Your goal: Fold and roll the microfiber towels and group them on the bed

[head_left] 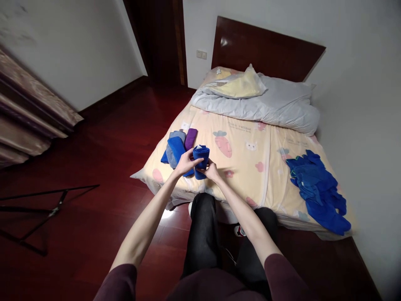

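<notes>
A blue rolled-up cloth (201, 153) stands on end between my hands, its spiral edge showing at the top. My left hand (185, 162) grips it from the left, with the thumb and fingers around the side. From the right, my right hand (211, 170) holds its lower part; some of those fingers are hidden behind the roll. Just beyond my left hand lies a small pile of folded or rolled cloths: a bright blue one (176, 147), a grey-blue one (172, 158) and a purple one (191, 139).
A crumpled heap of blue cloth (316, 184) lies on the right of the bed (241, 175). A grey quilt (282, 100) and a yellow pillow (242, 85) are near the headboard (263, 48). Black tripod legs (52, 212) stand on the floor at left, below a curtain (28, 113).
</notes>
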Available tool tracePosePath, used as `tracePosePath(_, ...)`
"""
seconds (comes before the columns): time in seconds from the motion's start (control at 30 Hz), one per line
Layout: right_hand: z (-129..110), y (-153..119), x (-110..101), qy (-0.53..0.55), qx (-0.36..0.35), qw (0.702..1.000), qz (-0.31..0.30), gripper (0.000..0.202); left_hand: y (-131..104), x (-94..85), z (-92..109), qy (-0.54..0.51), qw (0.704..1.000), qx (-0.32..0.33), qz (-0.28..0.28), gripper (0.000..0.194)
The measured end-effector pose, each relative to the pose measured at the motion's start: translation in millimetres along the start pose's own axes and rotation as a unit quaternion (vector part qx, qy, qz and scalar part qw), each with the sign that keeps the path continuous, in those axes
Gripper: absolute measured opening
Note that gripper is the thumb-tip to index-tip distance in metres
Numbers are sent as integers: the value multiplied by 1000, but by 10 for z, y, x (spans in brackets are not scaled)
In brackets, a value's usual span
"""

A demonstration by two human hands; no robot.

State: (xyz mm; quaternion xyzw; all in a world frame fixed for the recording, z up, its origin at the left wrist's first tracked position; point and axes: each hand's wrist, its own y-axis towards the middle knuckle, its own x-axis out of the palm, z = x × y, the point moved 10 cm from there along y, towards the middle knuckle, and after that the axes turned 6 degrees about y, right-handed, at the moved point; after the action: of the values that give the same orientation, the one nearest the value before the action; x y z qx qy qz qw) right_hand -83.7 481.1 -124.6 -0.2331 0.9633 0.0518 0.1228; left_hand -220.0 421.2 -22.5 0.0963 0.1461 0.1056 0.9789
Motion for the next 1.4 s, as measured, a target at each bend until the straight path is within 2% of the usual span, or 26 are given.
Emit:
tracePosePath(0.17,-32,56,53,2,-6,1000,-6,56,-2,-77,-11,24,1000,0,9,58)
tracePosePath(0.53,53,31,92,37,-3,999,-7,52,-34,-91,-32,38,999,1,8,55)
tracePosePath(0.9,4,7,133,21,5,1000,-21,53,-71,-108,-40,29,1000,-11,-1,58)
tracePosePath(0.97,-32,-5,131,20,6,1000,-22,60,-64,-96,-71,34,999,-8,-8,66)
tracePosePath(1.03,-113,-44,53,4,-13,1000,7,77,-74,-145,-92,56,998,3,5,93)
tracePosePath(1.1,-207,-140,-101,-18,-43,997,64,99,-125,-274,-116,91,995,7,42,129)
tracePosePath(1.17,-237,-295,-263,-33,-54,991,117,119,-224,-444,-143,122,989,0,82,148)
tracePosePath(1.23,-182,-489,-366,-33,-43,989,137,131,-342,-589,-141,143,984,0,106,147)
tracePosePath(1.3,-83,-725,-412,-27,-28,990,135,131,-438,-663,-94,170,979,18,114,139)
tracePosePath(1.37,37,-1036,-434,-21,-15,990,138,120,-483,-615,-44,205,972,45,103,125)
tracePosePath(1.4,105,-1231,-437,-20,-7,990,143,113,-480,-538,-36,222,969,55,90,114)
